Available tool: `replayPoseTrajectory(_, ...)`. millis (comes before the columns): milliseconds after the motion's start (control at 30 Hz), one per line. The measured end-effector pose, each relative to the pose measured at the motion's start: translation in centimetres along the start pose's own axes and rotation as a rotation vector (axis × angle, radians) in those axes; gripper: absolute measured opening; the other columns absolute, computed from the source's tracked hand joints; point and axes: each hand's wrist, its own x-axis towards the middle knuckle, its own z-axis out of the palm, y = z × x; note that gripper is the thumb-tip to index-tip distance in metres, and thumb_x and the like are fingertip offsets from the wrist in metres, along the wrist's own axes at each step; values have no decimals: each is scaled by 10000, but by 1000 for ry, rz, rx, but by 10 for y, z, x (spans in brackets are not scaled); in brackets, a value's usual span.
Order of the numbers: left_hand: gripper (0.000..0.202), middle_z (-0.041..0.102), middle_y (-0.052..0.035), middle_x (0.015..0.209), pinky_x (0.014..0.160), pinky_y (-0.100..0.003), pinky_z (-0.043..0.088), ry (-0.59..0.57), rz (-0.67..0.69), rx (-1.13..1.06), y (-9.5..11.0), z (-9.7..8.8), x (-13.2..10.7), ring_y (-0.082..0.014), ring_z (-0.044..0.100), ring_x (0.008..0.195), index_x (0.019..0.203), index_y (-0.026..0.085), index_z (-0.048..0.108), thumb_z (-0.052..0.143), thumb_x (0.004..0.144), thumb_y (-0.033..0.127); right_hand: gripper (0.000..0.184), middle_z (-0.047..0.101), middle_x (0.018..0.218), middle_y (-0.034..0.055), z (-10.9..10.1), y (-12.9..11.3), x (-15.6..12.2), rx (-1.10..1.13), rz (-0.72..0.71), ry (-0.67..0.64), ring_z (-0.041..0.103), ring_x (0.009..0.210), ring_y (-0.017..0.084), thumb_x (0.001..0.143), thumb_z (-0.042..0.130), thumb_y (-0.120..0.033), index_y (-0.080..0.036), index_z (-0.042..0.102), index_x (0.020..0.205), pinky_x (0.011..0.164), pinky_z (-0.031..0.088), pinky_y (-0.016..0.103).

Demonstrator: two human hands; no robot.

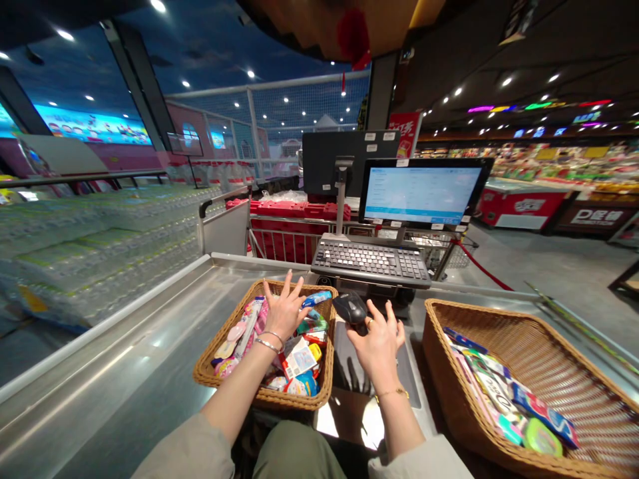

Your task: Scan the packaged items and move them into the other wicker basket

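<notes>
At the bottom centre of the frame, nearest the viewer, are the seated person's olive-clad lap (294, 452) and two pale sleeves, from which both forearms extend toward the middle of the picture. The left hand (284, 313) is open, fingers spread, palm down over the left basket (206, 376), a woven tray standing on the steel surface (124, 372) at lower centre. This basket is filled with small packaged goods (299, 359); whether the palm touches them cannot be told. Thin bracelets circle the left wrist. The right hand (378, 342) is also open, fingers splayed, and grips nothing. It is held above a dark pad (349, 376), and its fingertips are just beside the black mouse (351, 308), which lies between the two hands, at the left basket's right rim. Directly beyond the mouse, in the centre of the frame, a keyboard (370, 261) sits on a raised stand, with a lit monitor (422, 194) behind it. At lower right a second, larger woven basket (574, 392) holds flat packets along its left side, well apart from both hands. Shrink-wrapped bottle packs (90, 259) fill the left of the frame.
</notes>
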Motion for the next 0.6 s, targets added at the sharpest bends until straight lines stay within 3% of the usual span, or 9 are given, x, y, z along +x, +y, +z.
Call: replayPoseTrajectory(600,216,508,-61,1441,1040,-799,-126,68,-4,-13,17,-3,14,-374,259,1443,954,260,719,573,890,407,125,580,1360,51,-12,-3,-1,18,-44,-27,254,1421,335,746,627,-310,-203,687,770,1104,128,621)
